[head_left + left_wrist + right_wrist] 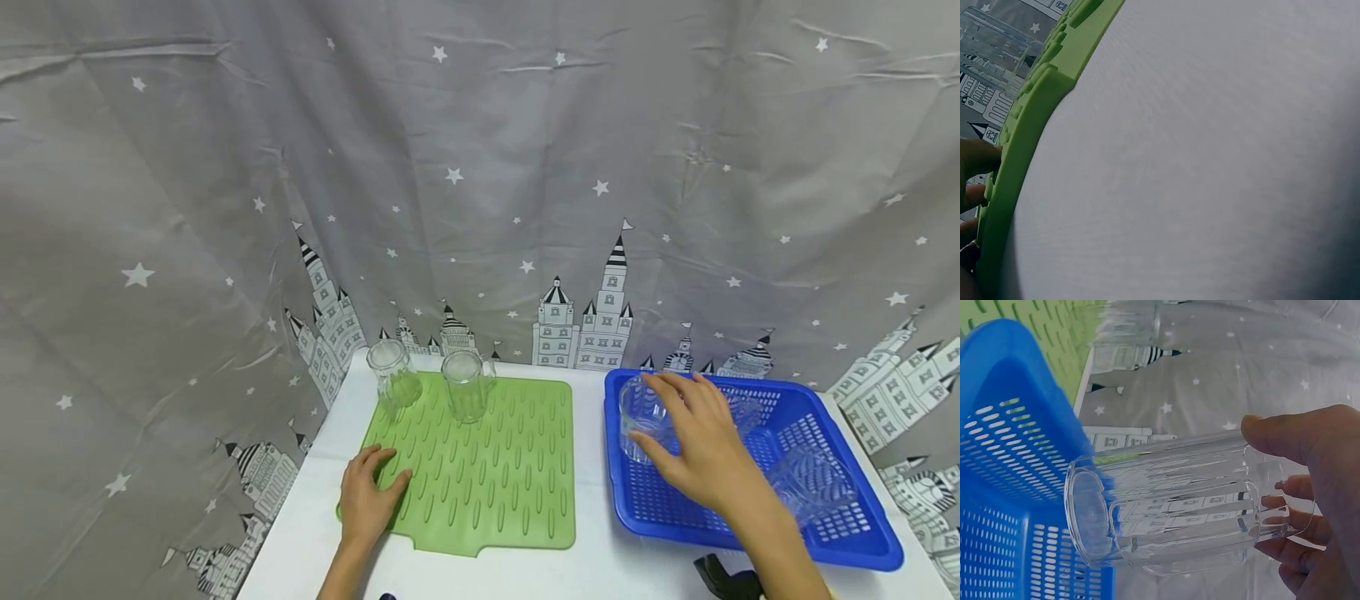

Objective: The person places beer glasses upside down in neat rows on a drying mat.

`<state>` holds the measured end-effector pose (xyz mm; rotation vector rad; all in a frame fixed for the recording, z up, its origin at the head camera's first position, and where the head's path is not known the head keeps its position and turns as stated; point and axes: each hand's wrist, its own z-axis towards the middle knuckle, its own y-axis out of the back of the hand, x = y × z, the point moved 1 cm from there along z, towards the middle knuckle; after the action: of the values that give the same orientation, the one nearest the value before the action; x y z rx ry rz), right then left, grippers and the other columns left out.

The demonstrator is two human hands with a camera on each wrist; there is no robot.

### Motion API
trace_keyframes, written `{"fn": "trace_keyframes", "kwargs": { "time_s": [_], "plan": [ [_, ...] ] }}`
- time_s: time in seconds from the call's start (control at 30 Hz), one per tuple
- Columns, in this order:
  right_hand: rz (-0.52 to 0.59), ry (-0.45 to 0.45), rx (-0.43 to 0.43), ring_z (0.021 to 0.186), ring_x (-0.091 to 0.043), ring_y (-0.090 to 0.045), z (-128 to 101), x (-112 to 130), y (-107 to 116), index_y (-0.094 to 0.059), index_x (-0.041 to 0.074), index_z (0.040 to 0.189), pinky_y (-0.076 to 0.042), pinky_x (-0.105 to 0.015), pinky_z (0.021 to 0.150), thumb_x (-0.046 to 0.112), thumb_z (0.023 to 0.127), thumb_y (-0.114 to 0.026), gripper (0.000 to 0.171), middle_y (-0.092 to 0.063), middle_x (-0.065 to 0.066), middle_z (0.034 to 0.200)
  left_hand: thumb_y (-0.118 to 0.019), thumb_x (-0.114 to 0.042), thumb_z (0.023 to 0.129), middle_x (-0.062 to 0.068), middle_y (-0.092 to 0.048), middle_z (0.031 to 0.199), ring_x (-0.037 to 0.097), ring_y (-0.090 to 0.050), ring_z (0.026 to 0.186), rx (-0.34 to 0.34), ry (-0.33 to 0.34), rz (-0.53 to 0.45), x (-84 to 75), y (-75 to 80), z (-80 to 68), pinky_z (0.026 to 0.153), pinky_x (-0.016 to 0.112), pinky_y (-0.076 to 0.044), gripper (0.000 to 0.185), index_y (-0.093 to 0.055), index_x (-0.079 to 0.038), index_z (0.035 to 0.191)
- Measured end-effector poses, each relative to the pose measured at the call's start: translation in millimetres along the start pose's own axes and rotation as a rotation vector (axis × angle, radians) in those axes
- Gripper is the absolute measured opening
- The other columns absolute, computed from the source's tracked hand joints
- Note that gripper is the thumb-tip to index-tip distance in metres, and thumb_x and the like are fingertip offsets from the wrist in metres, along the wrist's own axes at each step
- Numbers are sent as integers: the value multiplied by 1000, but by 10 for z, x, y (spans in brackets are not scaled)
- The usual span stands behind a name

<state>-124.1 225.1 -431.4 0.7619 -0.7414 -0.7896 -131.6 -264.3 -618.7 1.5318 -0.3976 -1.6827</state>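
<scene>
Head view: your right hand (701,446) grips a clear cup (1179,509), likely stiff, slippery, breakable, best held round its sides, at the blue basket's (675,532) 10 o'clock corner, while your left hand (369,496) rests relaxed on the green mat (510,483).

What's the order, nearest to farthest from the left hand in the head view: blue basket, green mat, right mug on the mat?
1. Green mat: right at the left hand.
2. Right mug: toward the mat's far edge.
3. Blue basket: off right, beyond the mat.

Mat (525,467) left of basket (862,554)
</scene>
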Motion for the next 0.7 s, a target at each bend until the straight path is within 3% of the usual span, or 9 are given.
{"fn": "trace_keyframes", "kwargs": {
  "time_s": [0.4, 0.7],
  "plan": [
    [73, 23, 27, 145, -47, -48, 145, 186, -105, -53, 10, 155, -34, -75, 120, 27, 89, -87, 76, -58, -20, 151, -89, -23, 89, 22, -57, 155, 46, -49, 145, -4, -4, 1, 12, -24, 5, 120, 67, -42, 49, -72, -7, 132],
    [138, 23, 104, 142, -36, -51, 247, 335, -350, -48, 13, 160, -49, -61, 117, 36, 95, -83, 77, -55, -15, 157, -87, -25, 91, 21, -56, 156, 45, -48, 146, 0, -1, 10, 15, -22, -9, 122, 65, -39, 47, -72, -8, 132]
  ]
}}
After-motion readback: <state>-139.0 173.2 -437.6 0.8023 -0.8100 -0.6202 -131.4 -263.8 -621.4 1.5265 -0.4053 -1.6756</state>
